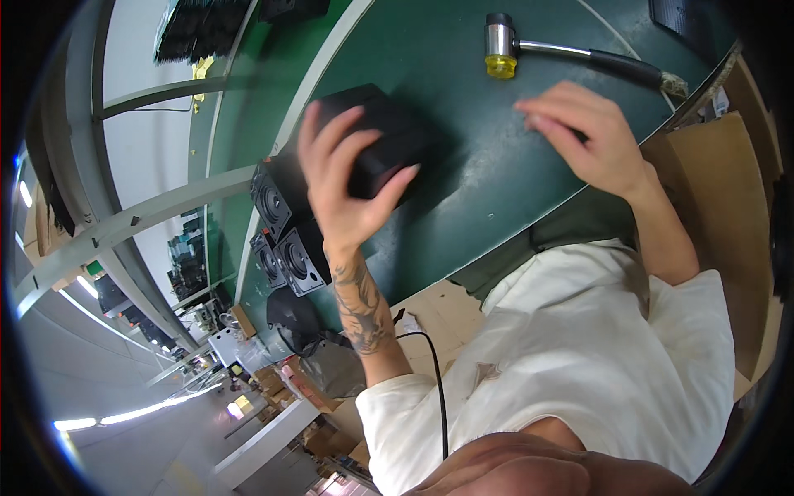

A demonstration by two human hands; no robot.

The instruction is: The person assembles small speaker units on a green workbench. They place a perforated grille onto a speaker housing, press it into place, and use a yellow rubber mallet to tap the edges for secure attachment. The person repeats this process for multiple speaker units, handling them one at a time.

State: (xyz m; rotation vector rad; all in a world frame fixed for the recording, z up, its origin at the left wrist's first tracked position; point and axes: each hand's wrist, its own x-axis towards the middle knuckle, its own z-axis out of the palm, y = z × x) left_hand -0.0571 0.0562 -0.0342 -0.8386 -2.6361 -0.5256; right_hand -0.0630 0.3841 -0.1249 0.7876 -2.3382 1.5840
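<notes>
My left hand (pixel 347 186) is spread around the near left side of a black box (pixel 385 132), thumb and fingers against it. The box looks like a speaker cabinet; it is slightly blurred, tilted, and casts a shadow on the green bench (pixel 496 165). My right hand (pixel 591 136) hovers above the bench to the right, thumb and fingertips pinched together; anything between them is too small to make out. Beyond it lies a mallet (pixel 500 45) with a metal head, a yellow face and a dark grip.
Several black speakers (pixel 296 258) stand at the bench's left, beside a pale rail (pixel 223 186). An opened cardboard box (pixel 715 240) is at the right, below the bench edge. A black cable (pixel 438 372) hangs by my left arm. A dark object (pixel 682 21) sits at the far right.
</notes>
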